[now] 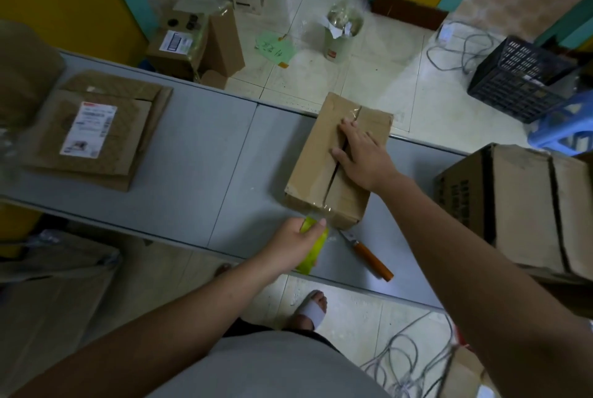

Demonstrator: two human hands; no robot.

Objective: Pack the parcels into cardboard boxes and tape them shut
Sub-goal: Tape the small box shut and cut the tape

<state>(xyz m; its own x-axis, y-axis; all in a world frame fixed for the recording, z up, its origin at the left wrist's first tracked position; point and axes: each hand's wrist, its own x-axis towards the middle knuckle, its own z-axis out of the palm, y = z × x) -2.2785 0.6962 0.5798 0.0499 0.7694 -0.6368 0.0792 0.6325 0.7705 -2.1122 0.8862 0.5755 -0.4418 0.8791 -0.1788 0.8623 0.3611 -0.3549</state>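
A brown cardboard box lies on the grey table with its top flaps closed and clear tape on both ends of the seam. My right hand presses flat on the flaps over the seam. My left hand grips a yellow-green tape roll at the box's near end, with a strip of clear tape running from the roll up onto the box. A knife with an orange handle lies on the table just right of the roll.
A stack of flat brown parcels, the top one labelled, sits at the table's left. A large cardboard box stands at the right edge. On the floor beyond are boxes, a black crate, a blue stool and cables.
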